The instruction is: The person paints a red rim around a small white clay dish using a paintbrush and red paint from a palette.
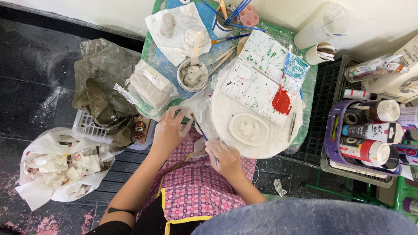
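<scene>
The green table (pixel 311 85) carries a round white board (pixel 226 111), and on the board lies a white paint palette (pixel 261 74) with many small wells and one red patch. Below the palette sits a pale oval plaster relief (pixel 249 129), unpainted. The right hand (pixel 223 157) pinches a thin blue paintbrush (pixel 199 127), fingers closed around it. The left hand (pixel 169 130) rests at the board's edge, fingers curled; I cannot tell if it holds anything.

To your right, a purple basket (pixel 331 139) holds paint bottles (pixel 370 151) lying on their sides — white, black and red labels, caps toward you. Beyond it lie a clear tube (pixel 373 67) with a printed label and a white carton (pixel 402 80). Left of your hands — a clear plastic bag (pixel 150 89) of grey clay.
</scene>
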